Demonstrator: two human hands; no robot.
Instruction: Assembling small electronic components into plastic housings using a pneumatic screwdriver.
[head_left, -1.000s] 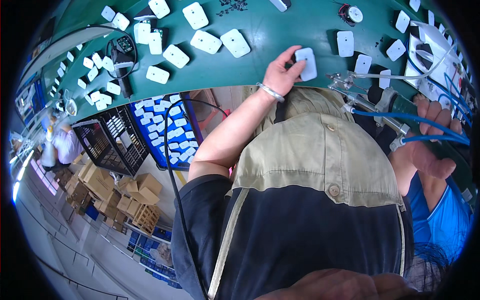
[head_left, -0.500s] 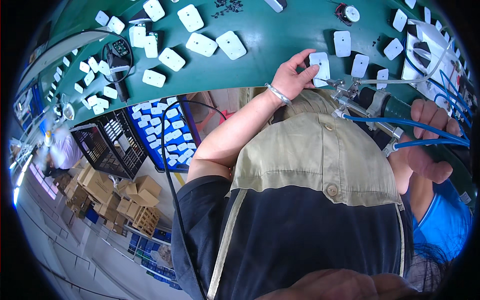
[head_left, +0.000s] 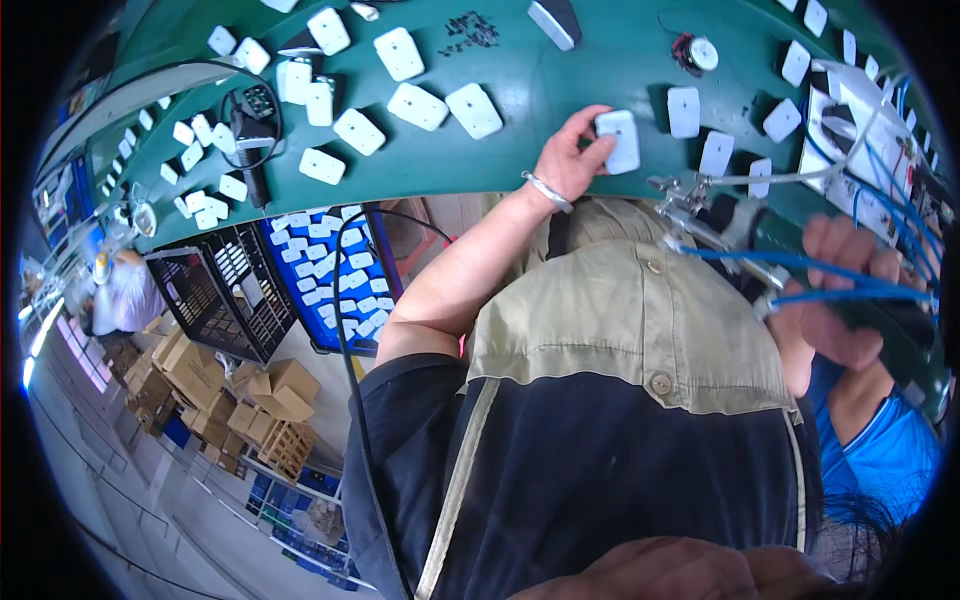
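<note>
One white casing [head_left: 620, 141] is held at its left edge by the left hand [head_left: 572, 160], the thumb on its near-left side, the fingers mostly hidden behind. Its long axis runs chiefly away from the body, the far end leaning slightly left. It lies just past the left fingertips and well apart to the left of the right hand [head_left: 845, 248], so the left is nearer. The right hand, blurred, seems curled around a metal tool [head_left: 705, 228], whose head points left towards the casing's near-right corner, just beside it and apparently apart. Blue tubes [head_left: 725, 254] cross in front of the right hand.

Beyond the casing, to the left hand's right, another white casing [head_left: 684, 112] rests on the green bench [head_left: 400, 165]. Farther past the left hand lie black screws [head_left: 470, 32]; a round wired part [head_left: 703, 53] sits farther right. Below the right hand shows a co-worker's blue sleeve [head_left: 885, 450].
</note>
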